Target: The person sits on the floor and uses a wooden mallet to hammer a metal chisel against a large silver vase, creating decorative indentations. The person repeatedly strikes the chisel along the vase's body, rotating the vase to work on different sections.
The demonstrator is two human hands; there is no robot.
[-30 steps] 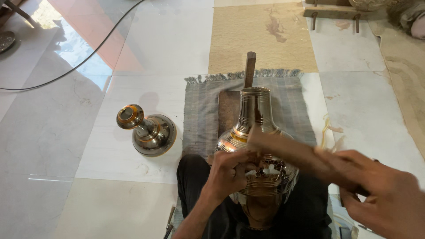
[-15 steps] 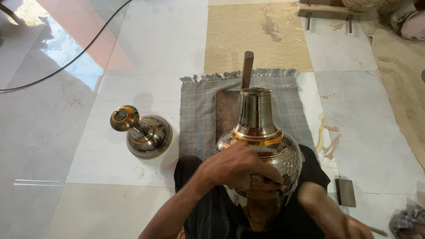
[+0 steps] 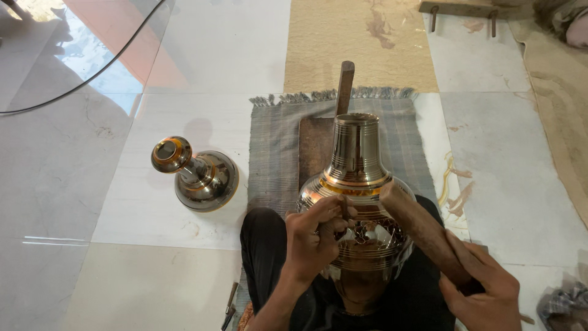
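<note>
Pale floor tiles [image 3: 153, 276], grey fringed mat [image 3: 275, 153] spread ahead of both hands. Head view: large engraved brass vase [image 3: 358, 202] upright in the lap, between the hands. Left hand [image 3: 315, 236] pinched shut on a thin tool, tip against the vase belly. Right hand [image 3: 484, 291] clenched around a wooden mallet [image 3: 419, 230], head touching the vase shoulder. Smaller brass vase [image 3: 199, 178] well left of the left hand.

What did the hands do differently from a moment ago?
The right hand dropped out of view, then came back gripping the brown wooden mallet, whose head now touches the big shiny engraved metal vase. The left hand stayed on the vase's belly, its fingers pinching a thin tool against it. The small round metal vase, the grey fringed mat and the wooden board kept their places.
</note>
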